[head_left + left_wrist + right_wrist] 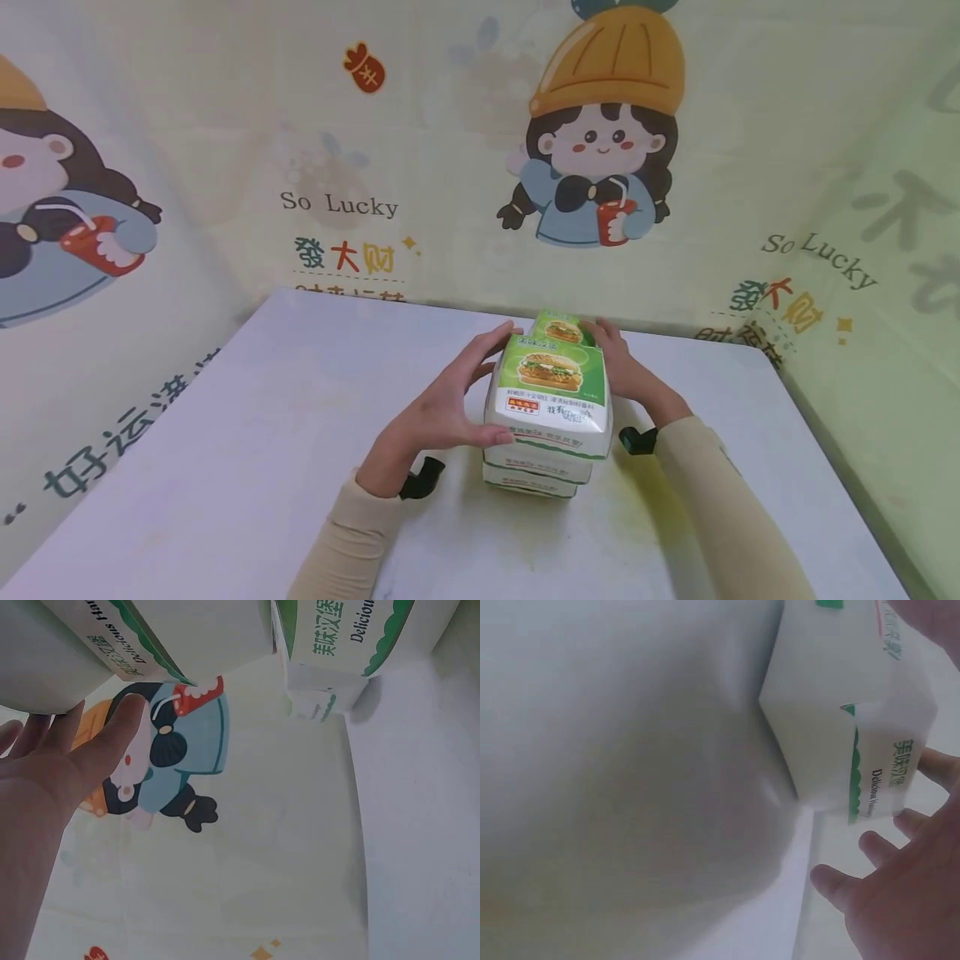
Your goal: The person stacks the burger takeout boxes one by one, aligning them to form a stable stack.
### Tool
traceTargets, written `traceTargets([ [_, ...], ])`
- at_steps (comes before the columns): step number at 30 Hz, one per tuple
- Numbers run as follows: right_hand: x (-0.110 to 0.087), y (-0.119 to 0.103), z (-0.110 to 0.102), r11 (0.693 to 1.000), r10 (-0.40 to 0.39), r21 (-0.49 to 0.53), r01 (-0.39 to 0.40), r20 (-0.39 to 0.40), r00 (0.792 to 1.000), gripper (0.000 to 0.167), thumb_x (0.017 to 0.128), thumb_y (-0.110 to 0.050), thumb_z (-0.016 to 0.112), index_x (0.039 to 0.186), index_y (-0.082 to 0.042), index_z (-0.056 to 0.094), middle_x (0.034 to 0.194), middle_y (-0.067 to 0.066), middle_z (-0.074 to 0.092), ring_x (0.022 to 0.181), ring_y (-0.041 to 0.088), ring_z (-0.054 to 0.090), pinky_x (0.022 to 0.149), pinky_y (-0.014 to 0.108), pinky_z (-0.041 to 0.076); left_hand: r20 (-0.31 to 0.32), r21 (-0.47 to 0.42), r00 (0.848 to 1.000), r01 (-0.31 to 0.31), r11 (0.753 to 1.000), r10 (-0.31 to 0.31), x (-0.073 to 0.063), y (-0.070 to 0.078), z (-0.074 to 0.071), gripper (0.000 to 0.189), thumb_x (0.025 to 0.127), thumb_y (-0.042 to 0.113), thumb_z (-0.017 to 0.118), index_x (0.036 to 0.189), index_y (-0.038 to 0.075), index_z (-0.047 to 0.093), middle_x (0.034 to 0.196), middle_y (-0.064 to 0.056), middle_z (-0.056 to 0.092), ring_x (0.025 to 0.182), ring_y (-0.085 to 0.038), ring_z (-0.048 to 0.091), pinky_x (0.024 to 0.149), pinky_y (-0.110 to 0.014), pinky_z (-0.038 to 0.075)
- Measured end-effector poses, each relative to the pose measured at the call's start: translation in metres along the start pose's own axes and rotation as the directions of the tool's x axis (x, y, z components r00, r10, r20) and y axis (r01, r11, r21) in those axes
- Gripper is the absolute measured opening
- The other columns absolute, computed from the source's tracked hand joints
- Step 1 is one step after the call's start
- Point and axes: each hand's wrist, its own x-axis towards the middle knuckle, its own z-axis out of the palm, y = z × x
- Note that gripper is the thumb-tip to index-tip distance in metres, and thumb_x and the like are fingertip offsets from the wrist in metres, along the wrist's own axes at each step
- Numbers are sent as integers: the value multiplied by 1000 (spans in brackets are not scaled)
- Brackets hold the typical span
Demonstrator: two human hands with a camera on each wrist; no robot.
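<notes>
A white and green burger box [551,383], printed with a burger, tops a stack of lower boxes [528,479]. My left hand [442,400] grips its left side, thumb on the front face and fingers reaching to the rear. At the opposite side, my right hand [630,367] holds the box, partly hidden behind it. In the right wrist view, its spread fingers [877,847] lie along the printed burger box. The left wrist view has the left hand [45,772] with fingertips at the held box [142,637], beside another box [352,637].
Directly behind the stack is another green-topped burger box [561,325], partly covered. Everything stands on a white table [300,433] near its back edge. A patterned cloth [427,150] with cartoon figures and lettering hangs behind and along the sides.
</notes>
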Motion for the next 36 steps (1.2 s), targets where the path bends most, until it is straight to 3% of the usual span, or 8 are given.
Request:
traceTargets([
  [5,-1,2,0,1000,-12,12,12,-29,1000,77,88,-24,68,149,-1,28,156,35,4,144,57,6,106,78,23,7,23,1000,-12,1000,12,2,1,-1,108,72,24,85,158,21,20,159,5,28,146,-15,30,116,-47,38],
  [17,0,7,2,1000,-18,-3,18,-54,998,70,90,-24,67,147,1,33,153,29,21,138,49,22,107,71,26,19,64,1000,-9,998,8,1,-1,-2,106,69,20,87,155,24,25,156,6,33,140,-14,35,112,-49,41],
  [28,-3,7,4,1000,15,3,-14,-78,997,70,88,-22,71,146,-2,36,152,26,24,138,47,24,109,70,28,18,86,1000,13,996,-14,-2,-2,-2,106,69,26,86,155,24,25,157,8,32,139,-13,36,111,-50,42],
  [36,-10,-3,-9,997,67,50,-61,-114,991,73,86,-25,72,147,-6,37,156,23,20,142,45,23,110,70,29,20,94,1000,12,996,-14,-2,-3,-3,105,70,27,86,156,25,25,156,9,33,138,-12,37,111,-49,42],
])
